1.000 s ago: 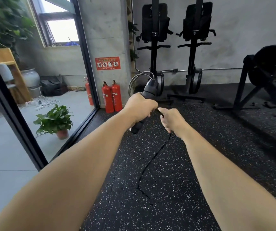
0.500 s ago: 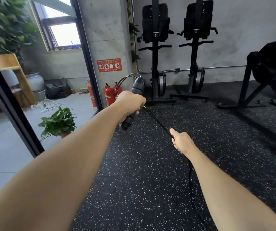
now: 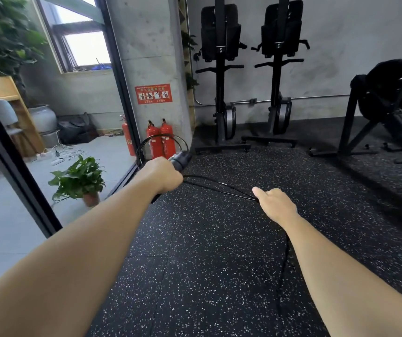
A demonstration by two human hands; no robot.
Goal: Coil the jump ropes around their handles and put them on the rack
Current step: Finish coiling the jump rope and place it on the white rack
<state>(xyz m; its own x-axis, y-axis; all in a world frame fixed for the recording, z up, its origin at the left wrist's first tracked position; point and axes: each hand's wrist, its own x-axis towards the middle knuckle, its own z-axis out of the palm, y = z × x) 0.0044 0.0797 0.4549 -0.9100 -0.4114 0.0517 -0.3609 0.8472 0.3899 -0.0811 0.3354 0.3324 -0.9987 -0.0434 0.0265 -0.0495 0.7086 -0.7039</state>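
Step in hand: coiling. The left hand (image 3: 161,175) is closed firmly around the black handle (image 3: 180,159), held out above the speckled rubber floor (image 3: 195,276). One loop of the jump rope (image 3: 221,183) arcs above the fist. The right hand (image 3: 276,205) pinches the rope out to the side, drawing a span between both hands. The slack trails under the right forearm to the floor. Next move, as judged: carry the pinched span around the handle under tension. No rack is identifiable.
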